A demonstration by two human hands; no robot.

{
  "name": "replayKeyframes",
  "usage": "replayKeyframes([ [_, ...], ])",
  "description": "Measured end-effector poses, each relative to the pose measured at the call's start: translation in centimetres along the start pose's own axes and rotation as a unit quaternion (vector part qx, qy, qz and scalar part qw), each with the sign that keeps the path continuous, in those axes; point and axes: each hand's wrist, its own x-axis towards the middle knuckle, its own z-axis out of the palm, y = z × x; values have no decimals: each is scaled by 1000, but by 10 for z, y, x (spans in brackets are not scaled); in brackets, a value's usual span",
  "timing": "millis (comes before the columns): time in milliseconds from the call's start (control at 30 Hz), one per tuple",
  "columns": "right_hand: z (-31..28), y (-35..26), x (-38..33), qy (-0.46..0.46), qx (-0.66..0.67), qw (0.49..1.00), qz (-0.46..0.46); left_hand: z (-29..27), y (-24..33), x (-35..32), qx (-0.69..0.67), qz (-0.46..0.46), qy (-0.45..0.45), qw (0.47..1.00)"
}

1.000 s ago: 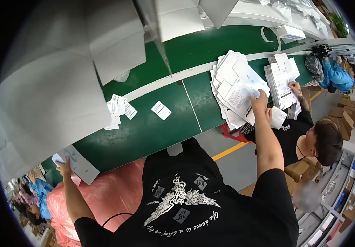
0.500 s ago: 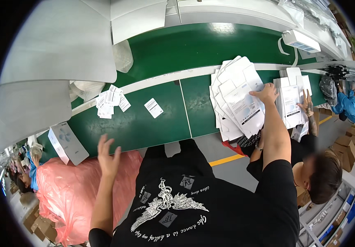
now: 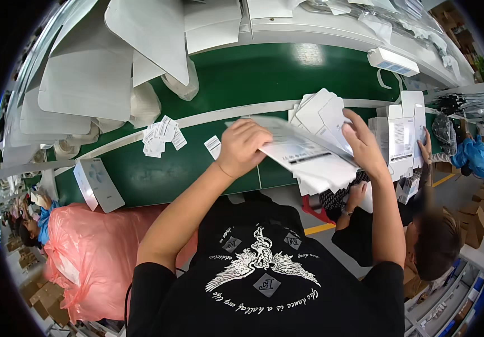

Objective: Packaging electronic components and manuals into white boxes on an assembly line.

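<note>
A flat white printed carton (image 3: 309, 156) is lifted off the bench, slanting and partly blurred. Its left end is gripped by my left hand (image 3: 244, 147), fingers curled over the edge. My right hand (image 3: 365, 147) holds the carton's right end, the fingers bent and slightly apart. Below and behind it lies a fanned stack of flat white cartons (image 3: 317, 109). To the left, a single white label (image 3: 212, 147) rests on the green bench, near a loose pile of labels (image 3: 163, 135).
A standing white box (image 3: 100, 185) sits at the bench's left end above a pink plastic bag (image 3: 98, 264). White card flaps (image 3: 84, 78) overhang the far left. At right, a co-worker's hand (image 3: 425, 147) touches an upright white carton (image 3: 402, 140). Green bench (image 3: 197, 174) runs across.
My left hand has come across from the left and taken hold of a flat carton. My right hand has raised that carton off the stack. The co-worker's carton now stands more upright.
</note>
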Motion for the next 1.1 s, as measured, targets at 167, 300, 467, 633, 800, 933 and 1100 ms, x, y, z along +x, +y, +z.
replayKeyframes([
  [167,66,-49,-35,127,-102,946,-282,-33,24,-10,97,-167,85,977],
  [300,147,-22,-7,291,-183,887,-307,-54,48,-28,159,-306,108,933],
  [467,212,-8,4,248,-102,851,-451,-107,45,-58,192,-498,14,845],
  [633,212,-82,-16,-119,25,960,-254,-148,20,-113,307,-319,63,894],
  [800,251,-149,-36,-247,-22,939,-237,-167,8,-136,-24,-291,44,955],
  [933,285,-150,-39,-259,-161,926,-224,-187,12,-144,-30,-376,3,926],
  [1100,314,-119,-46,-240,-188,893,-330,-199,-2,-144,-67,-189,-75,977],
])
